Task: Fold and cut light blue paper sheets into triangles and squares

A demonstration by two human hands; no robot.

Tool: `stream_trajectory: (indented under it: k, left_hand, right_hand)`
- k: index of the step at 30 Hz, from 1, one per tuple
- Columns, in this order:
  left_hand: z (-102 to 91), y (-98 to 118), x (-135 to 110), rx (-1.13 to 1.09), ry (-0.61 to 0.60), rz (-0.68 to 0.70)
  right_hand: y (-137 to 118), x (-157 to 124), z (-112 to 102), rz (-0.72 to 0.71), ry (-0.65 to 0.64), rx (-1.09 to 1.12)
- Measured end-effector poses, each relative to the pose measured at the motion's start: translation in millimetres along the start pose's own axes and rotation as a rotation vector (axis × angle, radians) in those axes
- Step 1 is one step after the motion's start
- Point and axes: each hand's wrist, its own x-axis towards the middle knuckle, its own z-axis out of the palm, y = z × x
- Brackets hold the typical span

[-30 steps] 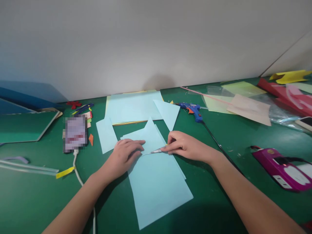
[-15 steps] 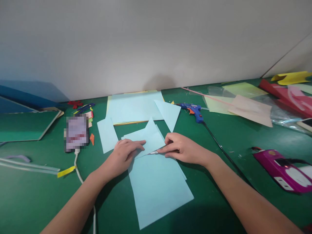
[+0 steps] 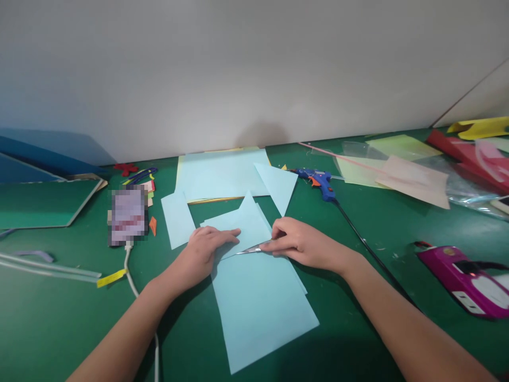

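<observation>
One slim metal tool (image 3: pixel 250 249), perhaps a cutter, pinched in my right hand (image 3: pixel 304 241) | my left hand (image 3: pixel 204 248) palm-down, half-open, resting on blue paper (image 3: pixel 262 307) near the tip

**Grey wall (image 3: pixel 254 69), green tabletop (image 3: pixel 59 313)**

Wall spans top of view, bluish at left, soft shadow (image 3: pixel 262 132) low mid-frame, thin dark diagonal line (image 3: pixel 469 93) far right. Tabletop runs up to wall base; faint sheen at left.

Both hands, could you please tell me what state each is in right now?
Left hand: open, resting on the light-blue paper.
Right hand: closed, holding a metal-bladed cutting tool, its handle hidden.
</observation>
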Motion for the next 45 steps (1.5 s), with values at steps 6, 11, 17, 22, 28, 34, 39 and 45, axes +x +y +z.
stream_trajectory:
  k: [6, 11, 17, 22, 28, 34, 39, 45]
  left_hand:
    - [1.2, -2, 0, -0.004, 0.013, 0.012]
    - [0.6, -1, 0, -0.020, 0.001, -0.003]
    - [-2.1, 2, 1, -0.046, -0.017, -0.021]
    - [-8.0, 6, 1, -0.065, -0.098, -0.074]
    - [-11.5, 7, 1, -0.073, -0.147, -0.072]
    - [-13.3, 8, -1, -0.087, -0.167, -0.086]
    - [-13.5, 8, -1, -0.097, -0.166, -0.104]
    - [-14.7, 10, 0, -0.124, -0.164, -0.129]
  right_hand:
    - [-6, 3, 3, -0.037, 0.020, -0.070]
    - [-5, 2, 0, -0.019, -0.018, -0.019]
    - [-5, 1, -4, 0.010, -0.045, 0.002]
    - [-3, 0, -4, 0.041, -0.031, 0.002]
    - [0, -3, -4, 0.043, 0.042, -0.078]
    - [-2, 0, -2, -0.014, 0.086, -0.187]
    - [3, -4, -6, 0.021, 0.130, -0.154]
    - [7, -5, -6, -0.004, 0.163, -0.184]
